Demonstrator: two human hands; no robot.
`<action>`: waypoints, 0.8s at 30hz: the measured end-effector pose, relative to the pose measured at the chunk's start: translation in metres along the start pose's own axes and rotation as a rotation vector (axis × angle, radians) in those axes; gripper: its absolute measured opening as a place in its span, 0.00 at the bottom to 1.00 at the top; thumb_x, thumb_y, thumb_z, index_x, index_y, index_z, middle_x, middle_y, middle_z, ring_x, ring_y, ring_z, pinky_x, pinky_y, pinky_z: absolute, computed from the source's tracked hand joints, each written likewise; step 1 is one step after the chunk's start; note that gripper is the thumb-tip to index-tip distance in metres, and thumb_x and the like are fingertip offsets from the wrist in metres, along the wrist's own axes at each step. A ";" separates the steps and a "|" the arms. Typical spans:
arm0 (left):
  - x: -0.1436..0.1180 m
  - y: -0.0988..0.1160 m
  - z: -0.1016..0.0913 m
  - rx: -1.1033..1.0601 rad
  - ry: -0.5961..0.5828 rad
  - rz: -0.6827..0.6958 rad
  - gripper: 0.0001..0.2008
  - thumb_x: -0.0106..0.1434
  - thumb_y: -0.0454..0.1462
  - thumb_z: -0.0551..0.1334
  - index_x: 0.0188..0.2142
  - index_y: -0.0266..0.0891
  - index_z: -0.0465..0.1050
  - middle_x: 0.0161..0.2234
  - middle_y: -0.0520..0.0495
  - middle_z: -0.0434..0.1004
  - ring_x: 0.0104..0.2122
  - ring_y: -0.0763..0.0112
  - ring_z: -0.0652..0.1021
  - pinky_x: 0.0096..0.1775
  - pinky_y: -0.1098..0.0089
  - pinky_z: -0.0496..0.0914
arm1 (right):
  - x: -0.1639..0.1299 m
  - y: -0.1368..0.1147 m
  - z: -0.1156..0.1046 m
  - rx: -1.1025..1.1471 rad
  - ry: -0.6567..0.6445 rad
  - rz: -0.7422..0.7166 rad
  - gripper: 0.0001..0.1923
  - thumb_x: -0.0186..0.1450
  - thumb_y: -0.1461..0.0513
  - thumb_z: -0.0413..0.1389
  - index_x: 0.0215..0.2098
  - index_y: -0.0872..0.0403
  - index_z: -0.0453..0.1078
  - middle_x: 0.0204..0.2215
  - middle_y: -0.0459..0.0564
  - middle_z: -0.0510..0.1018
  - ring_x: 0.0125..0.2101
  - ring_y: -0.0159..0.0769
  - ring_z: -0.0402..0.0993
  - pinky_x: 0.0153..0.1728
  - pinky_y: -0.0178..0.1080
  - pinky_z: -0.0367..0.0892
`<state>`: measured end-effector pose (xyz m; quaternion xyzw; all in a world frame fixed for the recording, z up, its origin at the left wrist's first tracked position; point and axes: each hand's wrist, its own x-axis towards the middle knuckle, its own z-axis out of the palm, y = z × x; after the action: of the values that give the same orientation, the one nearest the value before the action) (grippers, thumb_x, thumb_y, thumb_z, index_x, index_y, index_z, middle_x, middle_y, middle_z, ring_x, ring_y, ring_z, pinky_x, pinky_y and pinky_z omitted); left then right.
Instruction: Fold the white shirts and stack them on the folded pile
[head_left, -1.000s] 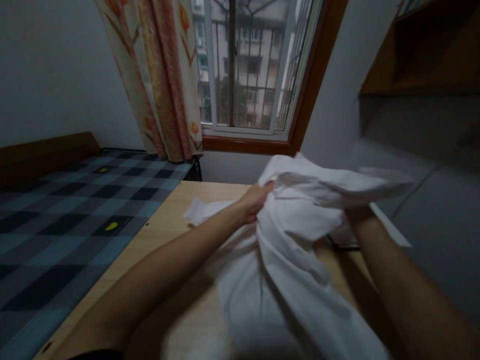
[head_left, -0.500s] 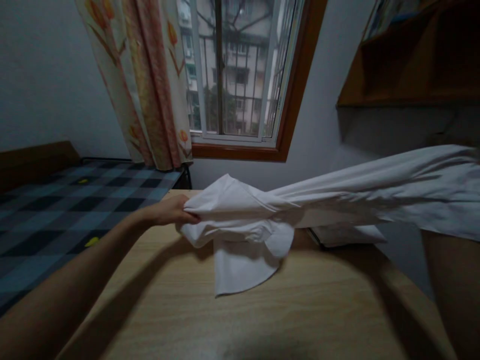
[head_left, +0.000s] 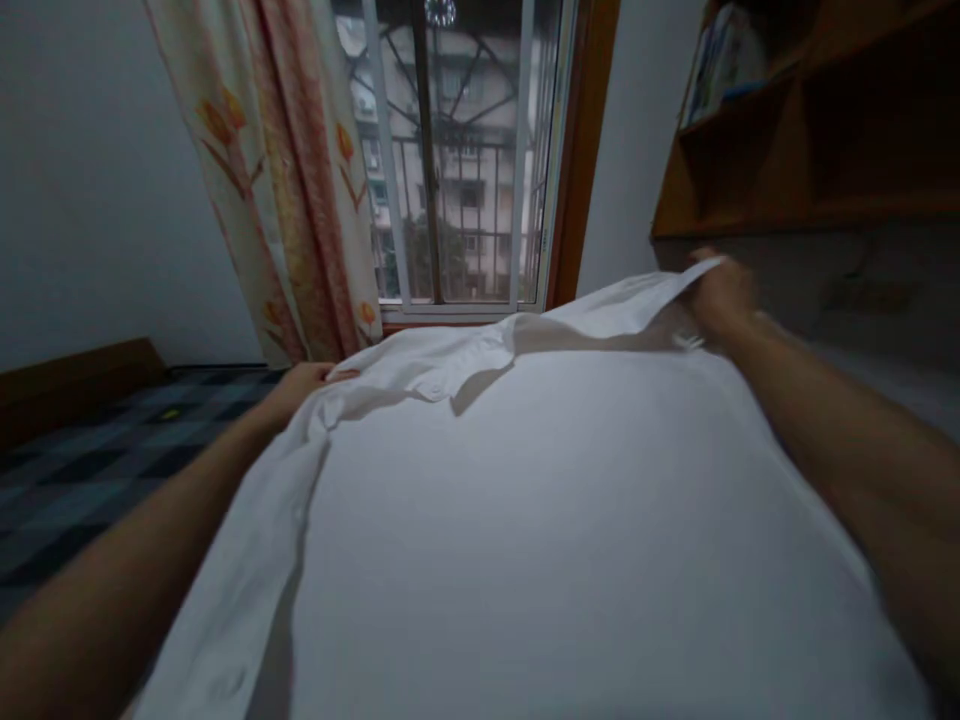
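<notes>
A white shirt (head_left: 540, 520) spreads wide in front of me, covering most of the lower view and hiding the table beneath. Along its far edge run the collar and a small button. My left hand (head_left: 311, 385) grips the shirt's upper left edge, fingers closed on the cloth. At the upper right, my right hand (head_left: 724, 295) is closed on the other end of that edge and holds it raised. A buttoned front strip hangs down the left side of the shirt.
On the left stands a bed with a checked cover (head_left: 112, 450). A flowered curtain (head_left: 300, 200) hangs beside the barred window (head_left: 457, 200) straight ahead. A wooden wall shelf (head_left: 765, 170) with several books juts out at the upper right.
The shirt, bunched and stretched sideways before, is now opened out broad toward me. My right hand has come into view at the upper right; my left hand has shifted slightly left and up.
</notes>
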<state>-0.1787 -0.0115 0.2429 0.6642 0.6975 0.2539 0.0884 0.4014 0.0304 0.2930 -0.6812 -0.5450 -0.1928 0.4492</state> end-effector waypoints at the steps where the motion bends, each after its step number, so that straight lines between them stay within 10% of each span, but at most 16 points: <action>1: -0.002 -0.003 0.020 0.159 0.044 0.000 0.30 0.64 0.56 0.53 0.45 0.29 0.72 0.39 0.40 0.78 0.44 0.51 0.75 0.46 0.57 0.69 | -0.017 0.001 0.023 -0.074 -0.097 -0.067 0.28 0.75 0.56 0.40 0.57 0.74 0.61 0.51 0.70 0.67 0.54 0.46 0.64 0.48 0.44 0.57; 5: -0.032 -0.046 0.113 0.418 -0.008 0.077 0.29 0.70 0.50 0.44 0.60 0.34 0.63 0.59 0.31 0.66 0.58 0.43 0.66 0.53 0.43 0.61 | -0.114 0.025 0.113 -0.370 -0.510 -0.122 0.38 0.65 0.54 0.63 0.65 0.63 0.55 0.56 0.72 0.64 0.56 0.57 0.60 0.53 0.51 0.55; 9: -0.070 -0.090 0.171 0.473 -0.243 0.104 0.35 0.65 0.55 0.49 0.67 0.41 0.56 0.67 0.34 0.52 0.64 0.39 0.55 0.58 0.39 0.51 | -0.187 0.067 0.146 -0.494 -0.733 -0.141 0.33 0.70 0.51 0.54 0.66 0.59 0.54 0.60 0.68 0.60 0.59 0.58 0.56 0.56 0.59 0.53; 17: -0.147 -0.082 0.146 0.568 -0.137 0.071 0.41 0.58 0.59 0.54 0.63 0.36 0.63 0.66 0.33 0.56 0.64 0.43 0.57 0.60 0.45 0.52 | -0.262 0.068 0.077 -0.292 -0.591 -0.358 0.34 0.68 0.49 0.52 0.66 0.59 0.55 0.64 0.64 0.54 0.64 0.58 0.47 0.61 0.58 0.48; 24: -0.195 -0.065 0.144 0.431 -0.157 0.143 0.19 0.64 0.46 0.47 0.35 0.38 0.73 0.42 0.37 0.76 0.42 0.53 0.75 0.44 0.57 0.67 | -0.383 0.006 0.012 0.207 -1.191 -0.693 0.49 0.59 0.37 0.59 0.70 0.41 0.44 0.68 0.55 0.43 0.66 0.61 0.36 0.61 0.69 0.37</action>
<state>-0.1498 -0.1659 0.0469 0.7331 0.6778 0.0523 -0.0196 0.2768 -0.1780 -0.0033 -0.4116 -0.9001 0.1342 0.0490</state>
